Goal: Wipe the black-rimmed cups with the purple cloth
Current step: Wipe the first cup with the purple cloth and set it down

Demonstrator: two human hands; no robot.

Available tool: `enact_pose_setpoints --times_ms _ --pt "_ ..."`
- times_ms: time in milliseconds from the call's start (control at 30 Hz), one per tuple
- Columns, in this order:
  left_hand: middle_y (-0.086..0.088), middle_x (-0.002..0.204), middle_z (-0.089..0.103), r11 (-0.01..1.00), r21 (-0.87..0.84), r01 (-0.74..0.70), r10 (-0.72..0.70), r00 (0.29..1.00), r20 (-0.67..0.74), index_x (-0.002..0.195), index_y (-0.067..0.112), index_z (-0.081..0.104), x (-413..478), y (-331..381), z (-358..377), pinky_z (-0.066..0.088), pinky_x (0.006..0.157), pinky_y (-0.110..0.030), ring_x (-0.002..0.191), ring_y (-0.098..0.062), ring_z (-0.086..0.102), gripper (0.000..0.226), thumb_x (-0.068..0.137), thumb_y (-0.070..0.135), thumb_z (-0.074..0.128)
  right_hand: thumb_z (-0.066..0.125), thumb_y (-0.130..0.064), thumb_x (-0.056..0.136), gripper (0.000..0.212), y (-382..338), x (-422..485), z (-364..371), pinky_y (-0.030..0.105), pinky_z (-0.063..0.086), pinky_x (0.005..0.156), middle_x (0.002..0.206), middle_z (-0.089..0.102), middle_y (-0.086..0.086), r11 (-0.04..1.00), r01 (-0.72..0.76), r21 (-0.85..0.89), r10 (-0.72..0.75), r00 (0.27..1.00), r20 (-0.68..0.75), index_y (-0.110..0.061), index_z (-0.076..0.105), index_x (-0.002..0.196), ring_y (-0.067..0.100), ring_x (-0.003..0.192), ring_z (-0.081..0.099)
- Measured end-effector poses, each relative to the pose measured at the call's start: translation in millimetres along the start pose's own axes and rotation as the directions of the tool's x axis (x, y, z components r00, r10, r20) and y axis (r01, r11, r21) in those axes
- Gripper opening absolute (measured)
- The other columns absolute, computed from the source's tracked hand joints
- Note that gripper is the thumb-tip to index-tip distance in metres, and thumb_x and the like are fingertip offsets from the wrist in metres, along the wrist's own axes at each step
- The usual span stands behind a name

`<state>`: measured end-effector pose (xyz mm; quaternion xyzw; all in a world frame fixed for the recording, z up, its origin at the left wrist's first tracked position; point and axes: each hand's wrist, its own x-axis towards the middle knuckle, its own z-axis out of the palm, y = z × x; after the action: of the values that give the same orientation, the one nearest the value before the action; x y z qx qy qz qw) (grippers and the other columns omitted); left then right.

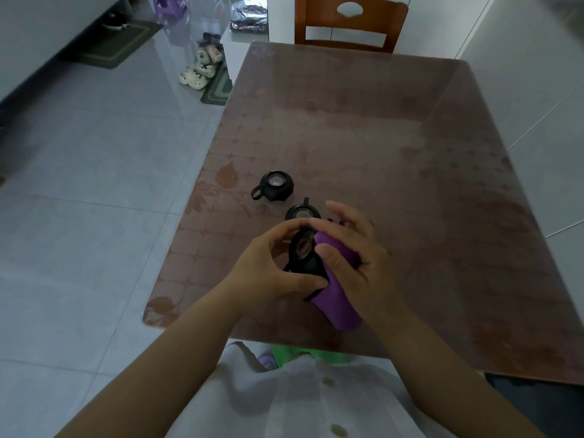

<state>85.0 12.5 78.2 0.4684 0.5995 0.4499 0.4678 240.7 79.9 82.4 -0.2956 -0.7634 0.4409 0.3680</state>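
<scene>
Above the near part of the table, my left hand [268,263] grips a small black-rimmed cup [303,251], tilted with its mouth facing me. My right hand [350,248] holds the purple cloth [335,298] against the cup's right side, thumb pressing the cloth. The cloth hangs down toward the table's near edge. Two more black-rimmed cups stand on the table: one cup [275,185] with its handle to the left, and another cup [302,212] just behind my fingers, partly hidden.
The brown patterned table [410,147] has a glossy cover. A wooden chair [349,23] stands at its far end. Shoes [202,66] and mats lie on the tiled floor to the left.
</scene>
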Motion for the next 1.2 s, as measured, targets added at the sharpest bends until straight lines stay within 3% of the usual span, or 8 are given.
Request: enact_pose_setpoints --times_ms 167,400,533,700,867,1033,1133,1200 --pt "0.018 0.122 0.06 0.995 0.059 -0.078 0.074 0.995 0.067 0.121 0.039 0.052 -0.3 7.6 -1.1 0.047 0.096 -0.02 0.116 -0.002 0.055 0.076 0.052 0.035 0.084 0.037 -0.025 0.097 0.03 -5.9 8.0 -10.9 0.015 0.049 0.084 0.105 0.067 -0.017 0.953 -0.213 0.214 0.207 0.977 0.052 -0.023 0.064 0.109 0.002 0.103 0.061" --pt "0.023 0.121 0.058 0.988 0.083 -0.127 0.117 0.986 0.118 0.121 0.039 0.05 5.2 15.1 -2.5 0.044 0.092 -0.011 0.115 0.002 0.055 0.075 0.054 0.032 0.083 0.049 -0.044 0.088 0.035 -11.6 -1.7 -13.7 0.02 0.048 0.091 0.126 0.056 -0.017 0.956 -0.219 0.195 0.2 0.973 0.112 -0.038 0.053 0.122 0.002 0.115 0.055" --pt "0.025 0.124 0.056 0.99 0.057 -0.129 0.114 0.971 0.211 0.123 0.037 0.048 6.5 17.8 -5.8 0.044 0.097 -0.016 0.12 0.0 0.053 0.077 0.056 0.023 0.084 0.037 -0.04 0.093 0.035 -7.7 -1.1 -21.4 0.021 0.05 0.09 0.119 0.065 -0.011 0.869 -0.336 0.364 0.29 0.941 0.177 -0.033 0.057 0.121 0.006 0.113 0.059" --pt "0.008 0.125 0.061 0.989 -0.143 -0.02 0.05 0.976 0.212 0.123 0.026 0.047 12.2 14.8 -9.1 0.051 0.094 -0.03 0.119 -0.015 0.057 0.087 0.049 0.037 0.09 0.054 -0.065 0.074 0.064 -11.7 -3.2 -23.6 0.009 0.043 0.088 0.122 0.048 -0.04 0.95 -0.225 0.216 0.177 0.959 0.221 -0.044 0.034 0.131 -0.009 0.117 0.049" --pt "0.007 0.128 0.058 0.993 -0.112 0.027 -0.014 0.993 0.116 0.123 0.027 0.052 13.5 12.4 -3.0 0.049 0.097 -0.031 0.117 -0.008 0.057 0.084 0.051 0.057 0.082 0.049 -0.078 0.067 0.07 -7.7 -3.1 -17.9 0.013 0.043 0.094 0.135 0.045 -0.008 0.969 -0.211 0.126 0.202 0.976 0.079 -0.051 0.03 0.13 -0.003 0.12 0.047" --pt "0.001 0.127 0.055 0.978 -0.193 0.075 -0.058 0.994 0.092 0.133 0.021 0.042 1.1 21.8 15.4 0.05 0.079 -0.011 0.097 0.011 0.061 0.062 0.077 0.036 0.061 0.043 -0.04 0.09 0.035 -7.4 -3.6 -9.8 0.004 0.042 0.083 0.123 0.047 -0.003 0.964 -0.194 0.181 0.212 0.974 -0.083 -0.043 0.04 0.125 -0.015 0.107 0.049" --pt "0.009 0.121 0.058 0.986 -0.143 0.089 -0.081 0.995 0.059 0.131 0.028 0.043 -3.5 20.8 24.4 0.056 0.084 -0.025 0.101 -0.003 0.063 0.094 0.051 0.066 0.076 0.039 -0.028 0.093 0.031 -12.4 -8.4 -2.7 0.008 0.045 0.082 0.117 0.049 -0.001 0.969 -0.157 0.189 0.177 0.98 -0.091 -0.041 0.051 0.119 -0.007 0.103 0.053" --pt "0.011 0.116 0.06 0.981 -0.164 0.1 -0.103 0.995 -0.006 0.121 0.034 0.049 -2.1 19.1 23.5 0.056 0.09 -0.037 0.103 -0.01 0.063 0.084 0.045 0.056 0.078 0.04 -0.024 0.095 0.033 -13.8 -10.6 -1.0 0.01 0.047 0.083 0.121 0.049 0.006 0.97 -0.142 0.199 0.154 0.987 -0.044 -0.038 0.051 0.122 0.0 0.106 0.054"
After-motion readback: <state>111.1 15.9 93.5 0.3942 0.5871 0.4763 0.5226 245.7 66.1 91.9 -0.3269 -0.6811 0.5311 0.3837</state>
